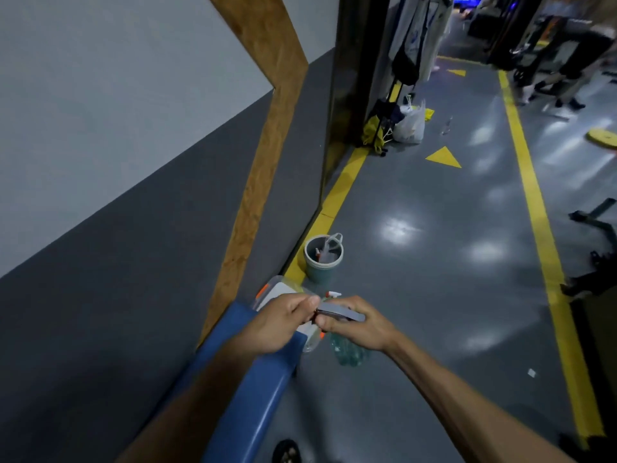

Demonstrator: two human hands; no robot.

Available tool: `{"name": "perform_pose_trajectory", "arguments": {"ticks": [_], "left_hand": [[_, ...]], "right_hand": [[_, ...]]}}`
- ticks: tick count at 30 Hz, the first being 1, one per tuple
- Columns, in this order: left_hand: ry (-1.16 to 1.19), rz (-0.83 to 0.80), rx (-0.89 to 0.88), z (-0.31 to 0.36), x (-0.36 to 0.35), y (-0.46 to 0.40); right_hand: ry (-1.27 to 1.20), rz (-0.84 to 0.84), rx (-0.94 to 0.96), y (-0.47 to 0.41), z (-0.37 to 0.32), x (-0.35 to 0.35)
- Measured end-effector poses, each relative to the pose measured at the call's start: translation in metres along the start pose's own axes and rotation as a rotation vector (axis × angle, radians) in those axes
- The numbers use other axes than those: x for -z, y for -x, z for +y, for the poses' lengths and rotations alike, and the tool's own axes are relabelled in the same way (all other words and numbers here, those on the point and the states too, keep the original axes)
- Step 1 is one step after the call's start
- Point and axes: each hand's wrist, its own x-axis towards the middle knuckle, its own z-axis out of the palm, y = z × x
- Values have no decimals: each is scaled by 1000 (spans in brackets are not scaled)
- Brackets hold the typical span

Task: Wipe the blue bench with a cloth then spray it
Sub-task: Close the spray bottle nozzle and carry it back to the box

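Bin (323, 259) on floor beyond bench (253, 379) end — spray bottle (345, 349) right of bench.

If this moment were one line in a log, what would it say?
stage: before wiping | left hand and right hand: both gripping flat grey object | blue bench: untouched | spray bottle: on floor

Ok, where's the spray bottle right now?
In the head view, the spray bottle stands on the floor off the blue bench end, partly hidden beneath the right hand.

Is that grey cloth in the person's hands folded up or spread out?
Folded. The grey cloth shows as a thin flat slab pinched between the left hand and right hand, above the end of the blue bench.
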Motion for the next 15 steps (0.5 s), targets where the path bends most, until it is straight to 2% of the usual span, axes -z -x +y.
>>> {"name": "perform_pose_trajectory", "arguments": {"ticks": [4,8,12,15], "left_hand": [[78,105,99,-9,23,-60],[4,183,254,-38,37,-118],[67,289,408,-73,33,-176],[156,379,513,-89,20,-214]], "right_hand": [[96,-69,-35,-64,14,48],[156,-194,-29,-133,49,86],[258,-326,8,-197,97,123],[435,-391,99,-239,141,150]]}}
